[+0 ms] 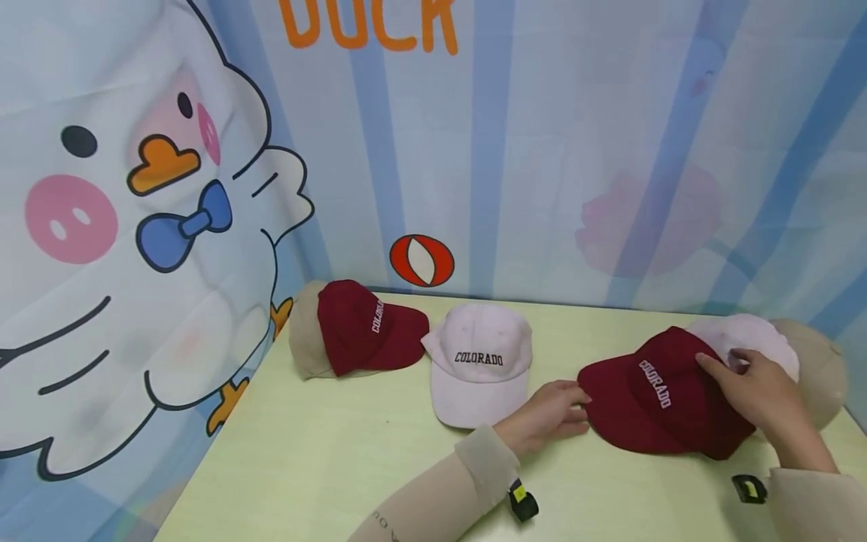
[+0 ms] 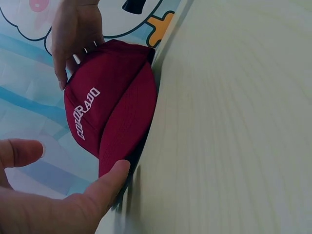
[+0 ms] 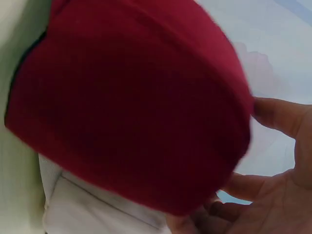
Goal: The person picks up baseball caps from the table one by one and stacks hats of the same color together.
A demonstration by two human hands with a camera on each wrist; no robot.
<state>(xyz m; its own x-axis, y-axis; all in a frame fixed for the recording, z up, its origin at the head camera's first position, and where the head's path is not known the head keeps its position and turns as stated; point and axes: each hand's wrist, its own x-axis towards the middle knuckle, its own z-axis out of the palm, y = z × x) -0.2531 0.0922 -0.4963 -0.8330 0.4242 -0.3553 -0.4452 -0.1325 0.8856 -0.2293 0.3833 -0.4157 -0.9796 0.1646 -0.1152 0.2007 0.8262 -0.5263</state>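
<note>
A maroon cap (image 1: 691, 391) lettered COLORADO lies on the right of the table, its brim pointing left. My right hand (image 1: 765, 391) grips the back of its crown; in the right wrist view, the thumb (image 3: 275, 114) is at the crown's side and fingers curl at its rear edge. Fingertips of my left hand (image 1: 549, 414) touch the brim's front edge, with thumb and finger spread apart in the left wrist view. Behind the maroon cap, partly hidden, are a pale pink cap (image 1: 762, 339) and a beige cap (image 1: 819, 369).
Left of my left hand stands another pale pink cap (image 1: 481, 361) with dark COLORADO lettering. Farther left, a second maroon cap (image 1: 359, 327) overlaps a beige one (image 1: 305, 331). A printed cloth backdrop (image 1: 433, 150) rises along the table's (image 1: 305, 467) back and left edges.
</note>
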